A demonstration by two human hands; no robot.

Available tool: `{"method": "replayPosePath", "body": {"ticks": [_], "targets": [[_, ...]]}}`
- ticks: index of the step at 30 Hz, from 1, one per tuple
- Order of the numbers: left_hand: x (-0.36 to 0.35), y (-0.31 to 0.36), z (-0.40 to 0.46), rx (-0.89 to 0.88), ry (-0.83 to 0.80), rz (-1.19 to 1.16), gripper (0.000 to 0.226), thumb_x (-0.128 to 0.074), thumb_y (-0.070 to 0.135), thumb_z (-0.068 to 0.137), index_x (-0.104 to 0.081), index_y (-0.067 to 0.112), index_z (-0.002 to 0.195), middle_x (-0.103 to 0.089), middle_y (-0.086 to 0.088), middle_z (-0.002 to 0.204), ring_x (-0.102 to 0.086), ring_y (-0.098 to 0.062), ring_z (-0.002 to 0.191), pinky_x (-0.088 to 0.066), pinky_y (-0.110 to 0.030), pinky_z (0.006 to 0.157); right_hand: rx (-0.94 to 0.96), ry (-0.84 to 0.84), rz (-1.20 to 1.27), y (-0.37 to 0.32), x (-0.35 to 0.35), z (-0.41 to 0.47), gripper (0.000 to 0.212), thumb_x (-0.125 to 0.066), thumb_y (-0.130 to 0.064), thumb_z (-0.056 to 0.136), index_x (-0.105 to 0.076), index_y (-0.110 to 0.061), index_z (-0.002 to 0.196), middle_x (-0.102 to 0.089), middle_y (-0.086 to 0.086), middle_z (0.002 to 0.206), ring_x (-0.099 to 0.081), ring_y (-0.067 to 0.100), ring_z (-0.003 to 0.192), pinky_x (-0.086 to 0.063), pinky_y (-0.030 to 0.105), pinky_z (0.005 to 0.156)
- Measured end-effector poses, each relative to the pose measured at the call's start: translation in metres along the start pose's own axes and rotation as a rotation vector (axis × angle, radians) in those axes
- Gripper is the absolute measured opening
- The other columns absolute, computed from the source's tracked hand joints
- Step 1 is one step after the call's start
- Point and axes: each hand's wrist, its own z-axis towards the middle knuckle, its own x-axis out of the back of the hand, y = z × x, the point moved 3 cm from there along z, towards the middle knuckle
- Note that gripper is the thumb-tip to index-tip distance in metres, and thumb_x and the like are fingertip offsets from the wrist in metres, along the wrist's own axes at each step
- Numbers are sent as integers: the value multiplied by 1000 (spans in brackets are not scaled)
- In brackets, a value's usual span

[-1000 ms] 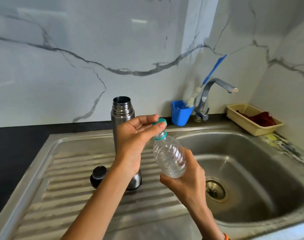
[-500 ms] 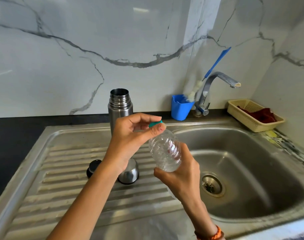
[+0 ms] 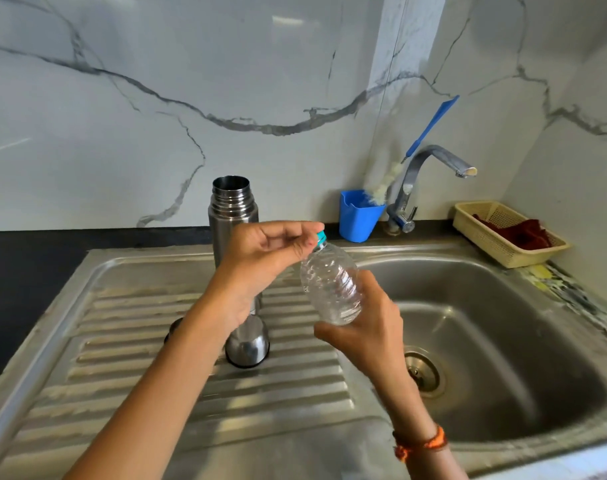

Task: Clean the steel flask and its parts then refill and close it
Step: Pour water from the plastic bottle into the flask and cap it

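The steel flask [image 3: 232,206] stands open and upright on the ribbed drainboard [image 3: 129,344], partly hidden behind my left hand. Its steel cup lid [image 3: 247,344] lies on the drainboard in front of it. A dark stopper [image 3: 173,332] peeks out beside my left forearm. My right hand [image 3: 368,327] grips a clear plastic water bottle [image 3: 329,289], tilted left. My left hand [image 3: 264,261] pinches the bottle's teal cap [image 3: 320,236] at the neck.
The sink basin [image 3: 503,341] with its drain [image 3: 423,370] lies to the right, under the tap [image 3: 433,164]. A blue cup [image 3: 359,216] holds a blue-handled bottle brush [image 3: 430,126]. A cream basket [image 3: 489,237] with a red cloth stands at the back right.
The view has shifted slightly. My left hand's fingers have turned on the teal cap, while my right hand keeps holding the bottle in about the same place.
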Motion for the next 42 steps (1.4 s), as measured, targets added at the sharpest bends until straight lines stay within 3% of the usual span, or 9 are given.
{"method": "replayPosePath", "body": {"ticks": [5, 10, 15, 18, 24, 28, 30, 35, 42], "targets": [[-12, -8, -4, -116, 179, -66, 17, -66, 19, 63, -69, 15, 79, -73, 7, 75, -68, -7, 78, -50, -13, 70, 98, 149, -129, -1, 5, 0, 66, -77, -20, 50, -52, -20, 111, -57, -6, 93, -58, 21, 79, -49, 34, 65], [-16, -1, -3, -280, 150, -40, 13, -71, 8, 70, -69, 20, 75, -71, 10, 71, -68, -6, 75, -51, -14, 70, 88, -133, 17, -2, 17, 6, 64, -81, -25, 46, -48, -32, 101, -57, -19, 80, -56, 4, 70, -42, 14, 60], [-19, 8, -5, -370, 106, -13, 22, -64, 1, 71, -72, 21, 70, -71, 11, 71, -68, -6, 73, -52, -16, 70, 39, -470, 406, 0, 18, 9, 59, -76, -26, 34, -61, -18, 90, -62, -8, 74, -57, 10, 67, -49, 37, 63], [-25, 17, -5, -386, 57, -37, 24, -65, 0, 71, -73, 22, 68, -71, 11, 71, -68, -4, 73, -51, -15, 68, 96, -734, 641, 1, 24, 12, 58, -77, -13, 40, -62, -4, 95, -62, 0, 77, -58, 15, 72, -48, 29, 65], [-47, 15, 5, -397, 30, -79, 17, -72, 6, 69, -73, 23, 72, -72, 11, 73, -68, -5, 73, -55, -21, 71, 85, -1054, 751, 17, 30, 33, 57, -72, -4, 43, -65, -14, 99, -63, 12, 92, -58, 26, 88, -50, 34, 80], [-61, -34, 33, -197, 191, 96, 30, -63, -8, 79, -62, 20, 90, -68, 11, 85, -65, 1, 80, -52, -16, 74, -17, -752, 412, 54, 5, 75, 61, -80, 3, 50, -59, -12, 104, -63, 2, 93, -60, 16, 90, -50, 19, 79], [-69, -53, 44, -217, 239, 184, 33, -63, -7, 79, -60, 21, 96, -66, 8, 92, -64, 3, 85, -50, -13, 77, -22, -569, 251, 68, -5, 94, 62, -84, 1, 55, -58, -14, 109, -63, -1, 95, -60, 17, 91, -50, 24, 81], [-74, -57, 96, -361, 481, 406, 21, -63, 12, 83, -66, 11, 104, -66, 7, 97, -64, -11, 90, -48, -16, 81, 97, -315, 130, 58, -22, 152, 79, -76, -45, 41, -50, -19, 111, -64, -1, 99, -62, 17, 89, -52, 33, 75], [-26, -67, 178, -284, 615, 582, 28, -50, 14, 94, -58, 14, 120, -64, -2, 116, -59, -17, 108, -43, -22, 87, 221, -224, 197, 44, -71, 242, 70, -85, -23, 59, -52, -13, 121, -63, 2, 109, -61, 20, 97, -52, 40, 87]]}}
